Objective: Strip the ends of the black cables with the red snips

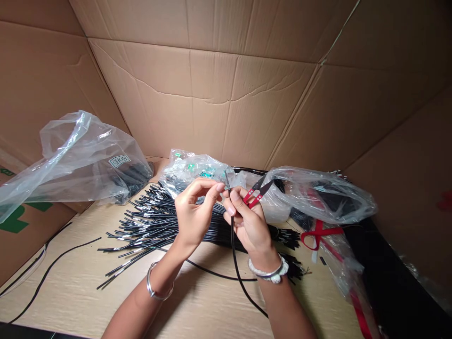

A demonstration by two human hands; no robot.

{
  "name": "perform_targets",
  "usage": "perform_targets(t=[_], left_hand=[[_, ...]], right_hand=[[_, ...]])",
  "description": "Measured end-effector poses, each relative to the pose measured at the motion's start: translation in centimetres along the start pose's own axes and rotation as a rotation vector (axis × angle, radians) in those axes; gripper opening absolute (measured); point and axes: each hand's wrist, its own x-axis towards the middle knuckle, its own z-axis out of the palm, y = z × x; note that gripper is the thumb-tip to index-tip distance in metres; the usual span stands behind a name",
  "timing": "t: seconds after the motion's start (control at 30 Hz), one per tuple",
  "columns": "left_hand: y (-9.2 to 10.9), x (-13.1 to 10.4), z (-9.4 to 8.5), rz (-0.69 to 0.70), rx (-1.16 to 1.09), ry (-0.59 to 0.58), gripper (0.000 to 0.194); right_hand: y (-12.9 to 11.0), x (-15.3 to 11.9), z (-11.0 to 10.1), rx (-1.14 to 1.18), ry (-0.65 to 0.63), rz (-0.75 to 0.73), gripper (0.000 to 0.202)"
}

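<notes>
A black cable (234, 252) runs up from the table's front edge into my right hand (249, 221), which is closed around it near its upper end. Thin frayed strands stick up from that end. Red-handled snips (254, 194) are also in my right hand, their dark blades apart and pointing up and right. My left hand (196, 212) pinches with thumb and forefinger beside the cable's tip; what lies between the fingertips is too small to make out. Behind and below both hands lies a large bundle of black cables (158, 221) with white markings.
Clear plastic bags (102, 160) stand at the left, with more bags (201, 169) behind the bundle and at the right (318, 193). Red ribbon (319, 233) lies on the right. Loose cables (52, 266) cross the table (81, 301) at left. Cardboard walls (212, 84) enclose the back and sides.
</notes>
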Motion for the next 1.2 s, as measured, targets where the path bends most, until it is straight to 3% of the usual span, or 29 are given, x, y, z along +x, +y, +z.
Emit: perform_targets(t=[0.27,0.43,0.5,0.6,0.73,0.8,0.87,0.93,1.03,1.2], left_hand=[[-0.6,-0.7,0.5,0.253,0.118,0.009,0.005],[-1.6,-0.7,0.4,0.597,0.322,0.032,0.016],[-1.8,-0.5,0.2,0.653,0.356,0.001,0.017],[-1.6,0.1,-0.2,0.501,0.244,-0.077,0.005],[-0.9,1.2,-0.9,-0.021,-0.168,-0.152,0.027],[-0.7,1.8,-1.2,-0.27,-0.342,-0.185,0.025],[-0.6,2.3,-1.6,-0.424,-0.439,-0.244,0.021],[-0.6,2.7,-1.9,-0.484,-0.486,-0.347,0.022],[-0.6,2.9,-2.3,-0.464,-0.51,-0.482,0.025],[-0.3,2.9,-2.5,-0.327,-0.379,-0.465,0.023]], right_hand=[[-0.2,0.1,0.1,0.097,0.041,-0.009,0.037],[-0.3,0.1,0.2,0.009,0.131,-0.076,0.039],[-0.3,0.2,0.0,0.001,0.127,-0.064,0.039],[-0.2,0.4,-0.3,0.016,0.112,-0.039,0.035],[-0.1,0.5,-0.6,0.038,0.055,-0.001,0.029],[0.0,0.5,-0.6,0.047,0.01,0.007,0.028],[0.0,0.4,-0.5,0.041,-0.042,0.017,0.028],[0.0,0.3,-0.5,0.022,-0.086,0.02,0.028],[-0.1,0.2,-0.6,-0.017,-0.13,0.014,0.027],[-0.3,0.3,-1.1,-0.147,-0.17,0.033,0.029]])
